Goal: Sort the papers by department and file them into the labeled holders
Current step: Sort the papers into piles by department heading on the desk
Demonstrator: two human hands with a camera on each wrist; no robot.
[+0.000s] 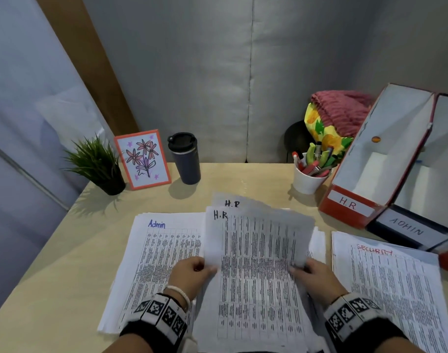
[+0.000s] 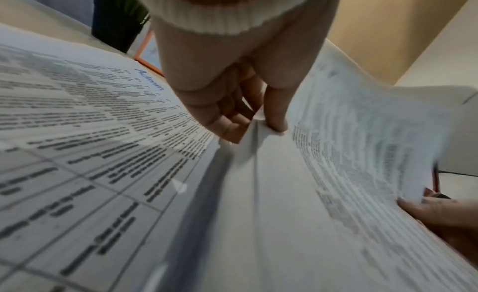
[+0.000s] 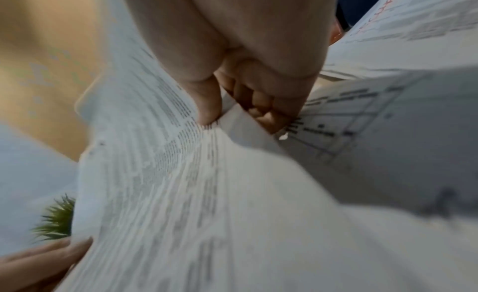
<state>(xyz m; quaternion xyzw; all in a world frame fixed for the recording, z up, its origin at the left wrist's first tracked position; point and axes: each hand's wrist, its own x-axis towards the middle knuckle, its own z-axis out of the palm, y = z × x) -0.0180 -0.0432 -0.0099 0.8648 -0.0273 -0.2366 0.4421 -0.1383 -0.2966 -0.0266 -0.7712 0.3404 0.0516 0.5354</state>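
Both hands up off the desk (image 1: 65,263) w/ the H.R. sheets (image 1: 258,250) held between them. Left hand (image 1: 192,272) pinching the left edge, thumb on top, other fingers (image 2: 227,120) curled underneath; right hand (image 1: 312,276) doing the same on the right edge, thumb (image 3: 207,104) pressed on the printed face, fingers folded behind. At least two sheets in the grip, tops staggered, "H.R" showing on each.

Left of the left fingers, flat on the desk: Admin pile (image 1: 151,263). Right of the right fingers: Security pile (image 1: 396,289). Beyond the right fingertips, farther back: H.R. holder (image 1: 350,205), open top tilted toward the person, w/ the Admin holder (image 1: 406,228) just beside it.

Handling, as a guess: thin office paper, v. light, floppy — already bowing and curling between the hands in both wrist views. Likely to fan apart or sag if held by one corner. Best grip prob. both long edges around mid-height as now, or squared up first by tapping the bottom edge on the desk, then pinched near the top to drop into the holder. Slick sheet-on-sheet, so a loose pinch could let the back sheet slide out. Creases easily; no squeezing.
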